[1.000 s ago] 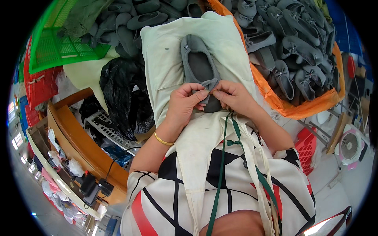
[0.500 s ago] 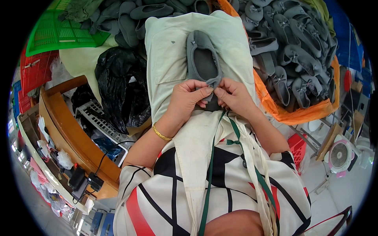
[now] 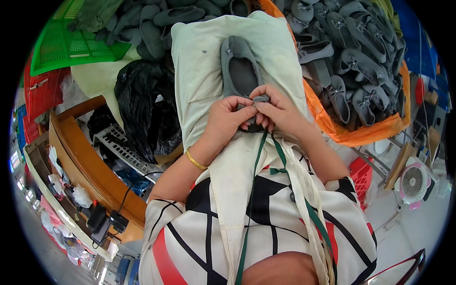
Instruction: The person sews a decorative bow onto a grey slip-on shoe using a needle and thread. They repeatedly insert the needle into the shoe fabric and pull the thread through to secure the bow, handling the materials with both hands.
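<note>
A grey slip-on shoe [image 3: 243,76] lies sole down on a pale green cushion [image 3: 199,61] in front of me, its heel pointing away. At its toe end, my left hand [image 3: 227,118] pinches with thumb and forefinger at the edge of the opening. My right hand [image 3: 280,110] is closed on a small grey fabric bow [image 3: 261,98] at the same spot, its fingertips touching those of the left. The fingers cover most of the toe and the bow's fastening.
An orange-rimmed sack [image 3: 351,137] full of similar grey shoes stands at the right. More grey shoes [image 3: 178,15] are heaped beyond the cushion. Black plastic bag [image 3: 142,99], green basket [image 3: 71,47] and wooden furniture [image 3: 90,166] lie left; a fan [image 3: 412,184] stands right.
My right hand has risen a little and its forefinger now curls over the grey bow. The shoe and cushion have shifted slightly left in the view.
</note>
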`<state>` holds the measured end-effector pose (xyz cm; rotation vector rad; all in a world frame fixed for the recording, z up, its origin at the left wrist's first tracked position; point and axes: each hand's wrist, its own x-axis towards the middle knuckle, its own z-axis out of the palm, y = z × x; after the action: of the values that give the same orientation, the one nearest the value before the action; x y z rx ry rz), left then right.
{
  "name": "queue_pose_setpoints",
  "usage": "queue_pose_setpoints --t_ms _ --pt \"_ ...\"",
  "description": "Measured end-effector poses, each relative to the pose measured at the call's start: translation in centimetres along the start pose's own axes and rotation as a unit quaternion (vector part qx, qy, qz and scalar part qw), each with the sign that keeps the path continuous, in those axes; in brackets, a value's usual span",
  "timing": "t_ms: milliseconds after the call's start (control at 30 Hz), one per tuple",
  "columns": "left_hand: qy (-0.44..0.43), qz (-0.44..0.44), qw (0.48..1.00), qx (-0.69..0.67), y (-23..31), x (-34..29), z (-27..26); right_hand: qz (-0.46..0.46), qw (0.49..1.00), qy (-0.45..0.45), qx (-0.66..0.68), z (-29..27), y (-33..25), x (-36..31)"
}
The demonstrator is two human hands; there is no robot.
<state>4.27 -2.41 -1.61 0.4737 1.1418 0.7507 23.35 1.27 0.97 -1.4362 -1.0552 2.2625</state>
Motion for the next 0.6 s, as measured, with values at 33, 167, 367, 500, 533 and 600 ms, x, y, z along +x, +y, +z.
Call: queue_pose_setpoints --t_ms 33,167,367,500,533,600 --pt "0.006 0.001 1.0 0.006 0.0 -0.1 0.1 -0.044 0.998 0.031 -0.037 -0.6 -0.2 0.1" --pt "0.013 0.015 0.999 0.039 0.4 -0.3 0.1 -0.229 0.925 0.117 -0.28 -2.7 -0.8 0.9" --pt "-0.016 0.01 0.999 0.049 2.2 -0.8 0.0 -0.325 0.813 0.114 -0.47 -1.5 0.8 3.2" --pt "-0.032 0.06 0.981 0.181 4.4 -1.1 -2.0 -0.27 0.928 0.11 -0.234 1.5 2.3 3.8" --pt "-0.026 0.072 0.976 0.203 3.8 -0.9 -2.5 -0.247 0.94 0.094 -0.218 1.6 2.3 3.8" --pt "-0.016 0.095 0.964 0.248 2.9 -0.7 -3.2 -0.198 0.961 0.062 -0.184 1.6 2.4 3.7"
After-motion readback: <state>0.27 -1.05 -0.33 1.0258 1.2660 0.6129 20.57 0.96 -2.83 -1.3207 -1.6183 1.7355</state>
